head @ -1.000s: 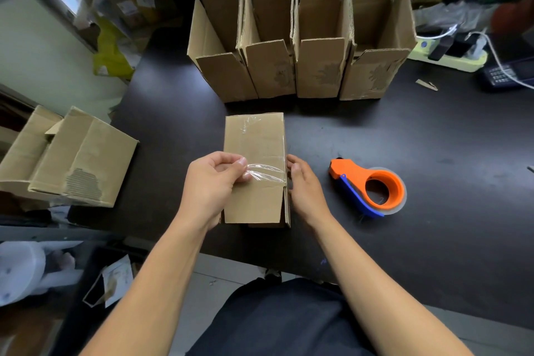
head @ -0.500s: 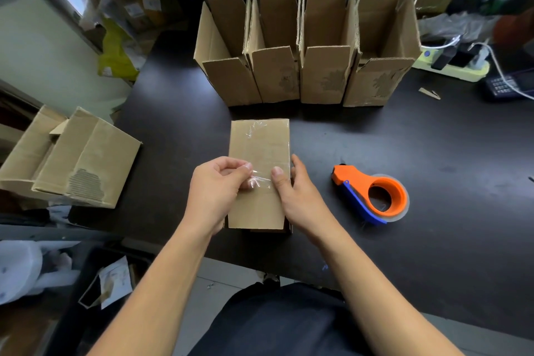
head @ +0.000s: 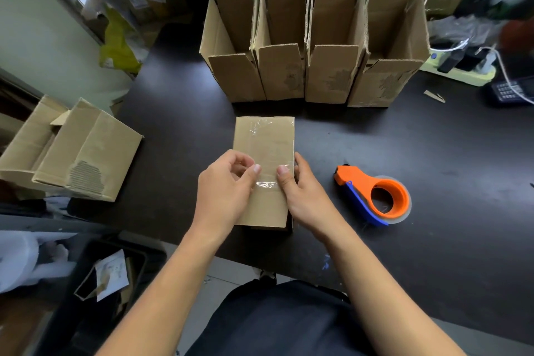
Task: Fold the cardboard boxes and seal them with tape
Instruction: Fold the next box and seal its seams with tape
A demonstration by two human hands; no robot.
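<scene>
Both forearms reach forward from the bottom of the view and meet over a closed box (head: pixel 264 153) lying flat on the dark desk (head: pixel 419 147), near its front edge. The left hand (head: pixel 224 191) sits on the box's left side, fingers curled, thumb tip pressing the left end of a clear tape strip (head: pixel 267 184) that runs across the box. The right hand (head: pixel 303 193) wraps the right edge, thumb flat on the strip's other end, fingers hidden behind the side. More tape shines at the box's far end. An orange tape dispenser (head: pixel 378 198) lies just right of the right hand. Four open boxes (head: pixel 315 66) stand in a row behind.
</scene>
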